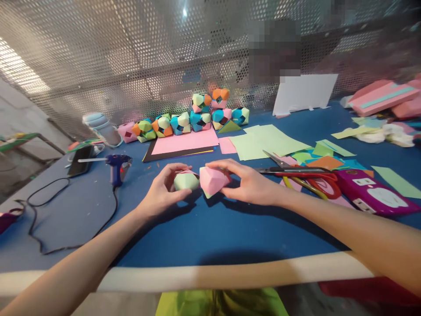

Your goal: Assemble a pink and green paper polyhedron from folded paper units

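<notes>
Two small folded-paper pieces sit side by side just above the blue tabletop, one in each hand. My left hand (169, 184) is closed around a pale green paper piece (186, 181) with some pink at its top. My right hand (245, 182) grips a pink paper piece (212, 180) that shows a pale green tip underneath. The two pieces almost meet; whether they touch I cannot tell. Fingers hide their outer sides. Behind them stand several finished folded-paper balls (180, 123) in orange, blue, green and pink, two stacked on top of the row.
A glue gun (116, 169) with its cord lies left, near a phone (80, 160) and a bottle (101, 128). Pink paper sheets (186, 141) and green sheets (271, 141) lie behind my hands. Scissors (296, 171), paper scraps and a purple pouch (376, 192) are at right.
</notes>
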### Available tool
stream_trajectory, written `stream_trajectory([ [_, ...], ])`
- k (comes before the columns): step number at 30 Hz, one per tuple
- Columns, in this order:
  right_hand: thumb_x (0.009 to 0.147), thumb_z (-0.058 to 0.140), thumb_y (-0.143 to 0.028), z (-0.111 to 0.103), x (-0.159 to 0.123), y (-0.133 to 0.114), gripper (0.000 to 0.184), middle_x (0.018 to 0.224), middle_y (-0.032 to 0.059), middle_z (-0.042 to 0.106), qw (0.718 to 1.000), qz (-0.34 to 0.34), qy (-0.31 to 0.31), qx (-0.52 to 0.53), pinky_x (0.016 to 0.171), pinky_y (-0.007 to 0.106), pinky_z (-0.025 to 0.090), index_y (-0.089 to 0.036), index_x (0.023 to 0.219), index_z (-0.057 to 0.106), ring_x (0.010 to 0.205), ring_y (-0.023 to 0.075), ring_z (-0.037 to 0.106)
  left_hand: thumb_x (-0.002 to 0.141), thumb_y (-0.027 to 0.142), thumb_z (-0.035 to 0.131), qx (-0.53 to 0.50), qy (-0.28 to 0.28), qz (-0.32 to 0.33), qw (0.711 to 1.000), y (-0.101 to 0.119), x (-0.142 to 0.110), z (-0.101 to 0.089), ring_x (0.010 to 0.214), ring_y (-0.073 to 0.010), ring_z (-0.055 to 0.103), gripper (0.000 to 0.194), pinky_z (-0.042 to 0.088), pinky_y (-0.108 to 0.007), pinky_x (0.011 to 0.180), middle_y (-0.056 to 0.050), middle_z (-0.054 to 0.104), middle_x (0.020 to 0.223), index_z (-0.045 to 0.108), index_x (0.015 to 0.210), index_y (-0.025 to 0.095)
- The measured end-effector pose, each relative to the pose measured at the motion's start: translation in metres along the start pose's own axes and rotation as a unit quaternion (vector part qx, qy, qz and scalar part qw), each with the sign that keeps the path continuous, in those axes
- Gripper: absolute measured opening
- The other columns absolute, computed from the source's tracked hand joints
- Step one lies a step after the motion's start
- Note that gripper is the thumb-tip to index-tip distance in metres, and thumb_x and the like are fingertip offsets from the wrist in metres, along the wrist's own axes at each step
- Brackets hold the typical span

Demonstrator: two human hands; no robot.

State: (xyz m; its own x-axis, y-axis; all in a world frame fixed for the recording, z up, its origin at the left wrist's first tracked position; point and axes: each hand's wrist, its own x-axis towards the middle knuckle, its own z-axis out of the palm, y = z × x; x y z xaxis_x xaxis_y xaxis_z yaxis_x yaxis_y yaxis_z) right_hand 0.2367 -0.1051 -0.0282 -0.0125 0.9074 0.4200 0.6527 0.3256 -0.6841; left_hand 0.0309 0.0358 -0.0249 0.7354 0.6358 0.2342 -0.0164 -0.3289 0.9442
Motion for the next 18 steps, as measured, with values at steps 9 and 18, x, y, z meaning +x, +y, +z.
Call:
stream_trajectory([
  [9,0.072,0.069,-0.021,0.006,-0.002,-0.01,0.056,0.133,0.0053,0.057,0.985,0.094,0.022,0.141,0.096,0.04,0.053,-0.025,0.127,0.055,0.117,0.0246,0.059,0.057,0.025,0.081,-0.198,0.045,-0.09,0.975,0.009,-0.006,0.007,0.094,-0.0227,0.066,0.045,0.056,-0.036,0.079,-0.006,0.068,0.108,0.063,0.098,0.022],
  [18,0.08,0.062,-0.021,0.005,0.005,-0.023,0.036,0.118,0.0098,0.063,0.825,0.3,0.066,0.473,0.061,0.029,0.061,-0.019,0.115,0.059,0.08,0.0156,0.067,0.086,0.028,0.057,-0.348,0.08,-0.243,0.902,0.024,-0.007,0.015,0.086,-0.0238,0.07,0.025,0.058,-0.038,0.077,-0.011,0.071,0.1,0.061,0.108,0.017],
])
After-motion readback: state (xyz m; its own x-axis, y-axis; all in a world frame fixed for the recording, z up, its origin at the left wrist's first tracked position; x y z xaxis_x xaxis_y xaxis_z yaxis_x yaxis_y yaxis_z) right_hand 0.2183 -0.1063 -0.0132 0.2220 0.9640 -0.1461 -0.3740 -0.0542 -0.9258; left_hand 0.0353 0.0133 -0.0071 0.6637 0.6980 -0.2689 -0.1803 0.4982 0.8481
